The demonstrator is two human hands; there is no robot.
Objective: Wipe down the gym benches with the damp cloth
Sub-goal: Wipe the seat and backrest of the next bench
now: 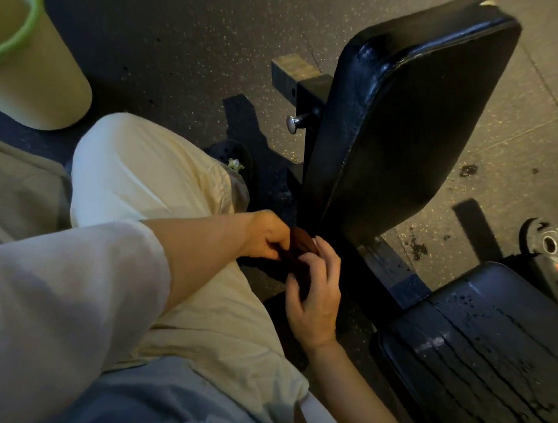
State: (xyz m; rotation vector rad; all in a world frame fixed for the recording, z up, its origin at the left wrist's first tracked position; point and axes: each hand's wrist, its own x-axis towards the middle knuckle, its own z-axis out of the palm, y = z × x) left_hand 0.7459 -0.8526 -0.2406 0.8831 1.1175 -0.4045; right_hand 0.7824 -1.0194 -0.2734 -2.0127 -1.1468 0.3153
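A black padded gym bench fills the right side: its raised back pad point(407, 121) tilts up, and its seat pad point(482, 363) at the lower right is wet, with streaks and drops of water. Both hands meet just left of the back pad's lower corner. My left hand point(266, 236) and my right hand point(313, 297) hold a small dark reddish-brown cloth point(299, 248) bunched between them. Most of the cloth is hidden by the fingers. The cloth is close to the back pad's edge; I cannot tell whether it touches it.
A pale bucket with a green rim point(28, 57) holding liquid stands on the floor at the upper left. My knee in cream trousers point(143, 176) is bent beside the bench. The bench frame shows an adjustment pin point(295, 123). A dark weight plate point(546, 244) lies at right on speckled rubber flooring.
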